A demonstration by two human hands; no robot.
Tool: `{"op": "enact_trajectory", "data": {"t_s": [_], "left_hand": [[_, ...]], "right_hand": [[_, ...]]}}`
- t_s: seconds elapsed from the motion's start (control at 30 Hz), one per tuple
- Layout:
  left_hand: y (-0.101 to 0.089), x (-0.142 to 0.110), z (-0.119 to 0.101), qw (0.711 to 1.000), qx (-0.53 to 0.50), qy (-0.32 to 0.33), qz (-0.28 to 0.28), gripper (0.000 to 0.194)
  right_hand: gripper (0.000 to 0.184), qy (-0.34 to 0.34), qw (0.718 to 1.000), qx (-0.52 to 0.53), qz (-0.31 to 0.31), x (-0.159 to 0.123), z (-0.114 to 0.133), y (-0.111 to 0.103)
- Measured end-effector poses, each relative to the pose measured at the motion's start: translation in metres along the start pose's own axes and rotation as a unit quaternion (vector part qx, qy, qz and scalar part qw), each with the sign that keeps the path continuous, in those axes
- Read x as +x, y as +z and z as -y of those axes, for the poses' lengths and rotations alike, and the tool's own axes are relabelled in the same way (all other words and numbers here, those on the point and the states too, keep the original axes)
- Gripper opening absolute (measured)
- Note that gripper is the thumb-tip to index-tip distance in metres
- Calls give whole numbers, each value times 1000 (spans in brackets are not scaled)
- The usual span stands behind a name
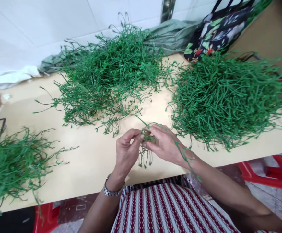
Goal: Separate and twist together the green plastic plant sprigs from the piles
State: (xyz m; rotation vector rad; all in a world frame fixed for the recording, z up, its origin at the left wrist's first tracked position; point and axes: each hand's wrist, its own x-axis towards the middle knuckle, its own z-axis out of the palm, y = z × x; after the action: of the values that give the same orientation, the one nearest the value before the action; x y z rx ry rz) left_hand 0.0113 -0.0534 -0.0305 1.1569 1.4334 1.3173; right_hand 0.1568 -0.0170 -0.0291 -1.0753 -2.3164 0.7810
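My left hand [129, 149] pinches thin green plastic stems [144, 156] between thumb and forefinger. Close against it, my right hand [164, 144] has its fingers closed around a small olive-green roll [151, 138], which looks like floral tape. The two hands meet over the front of the table, and the fingers partly hide where stems and roll come together. A longer green sprig [183, 153] arches over my right hand and trails down across the wrist. Small tips of the stems dangle below my fingers.
Heaps of artificial green stems lie at the back [116, 64], to the right [226, 100] and at the left [14, 161] of the table [92, 171]. A floral bag [218, 30] and a cardboard box [260, 35] stand at back right. Red stools [274, 173] are below the edge.
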Motion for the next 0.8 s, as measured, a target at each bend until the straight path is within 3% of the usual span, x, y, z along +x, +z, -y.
{"op": "enact_trajectory", "data": {"t_s": [0.2, 0.37, 0.5, 0.63, 0.7, 0.8], "left_hand": [[9, 1, 6, 984, -164, -69, -21, 9], [8, 0, 8, 972, -207, -112, 18, 11], [5, 0, 7, 980, -158, -109, 46, 10], [6, 0, 9, 994, -89, -63, 5, 6], [6, -1, 10, 998, -58, -21, -16, 5], [4, -3, 10, 1000, -12, -8, 10, 5]], "right_hand": [[20, 123, 973, 187, -62, -6, -2, 7], [16, 110, 970, 195, -92, -8, -3, 9], [13, 67, 984, 128, -102, -7, -3, 7], [11, -15, 994, -11, -107, -6, -3, 3], [15, -14, 994, -68, -79, -4, -3, -2], [34, -8, 997, -79, -6, 1, -2, -14]]}}
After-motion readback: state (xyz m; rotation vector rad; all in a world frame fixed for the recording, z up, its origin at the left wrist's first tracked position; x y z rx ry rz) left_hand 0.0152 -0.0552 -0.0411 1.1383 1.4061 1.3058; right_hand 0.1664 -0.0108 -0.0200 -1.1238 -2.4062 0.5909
